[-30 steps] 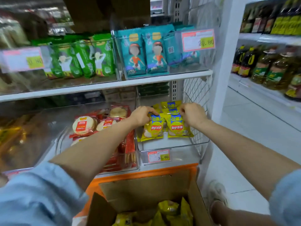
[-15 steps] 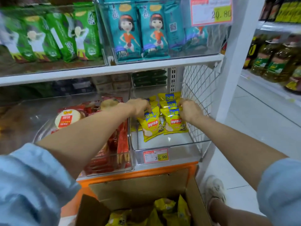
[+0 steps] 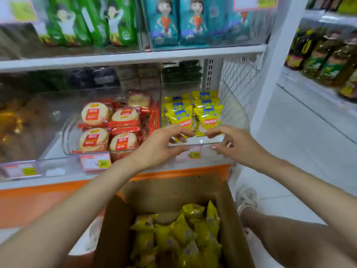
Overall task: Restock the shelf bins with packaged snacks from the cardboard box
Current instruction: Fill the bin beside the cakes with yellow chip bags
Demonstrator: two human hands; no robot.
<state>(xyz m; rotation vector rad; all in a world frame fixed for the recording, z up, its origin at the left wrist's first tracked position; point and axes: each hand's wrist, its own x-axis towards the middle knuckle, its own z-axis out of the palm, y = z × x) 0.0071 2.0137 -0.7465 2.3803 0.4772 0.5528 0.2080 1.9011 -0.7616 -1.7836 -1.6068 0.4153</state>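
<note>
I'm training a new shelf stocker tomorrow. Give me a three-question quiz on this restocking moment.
1. True or false: the left hand and right hand are both holding chip bags.
2. The bin left of the yellow chip bags holds: A) green packs B) red-wrapped round crackers C) bottles.
3. What fills the cardboard box below the shelf?

Key: 1. False, both are open and empty at the bin's front edge. 2. B. 3. More yellow bags.

Place: was a grocery shop aisle.
Evidence: shelf bins [image 3: 193,141] carried price tags [image 3: 95,161]; oil bottles [image 3: 328,60] lined the neighbouring shelf.
</note>
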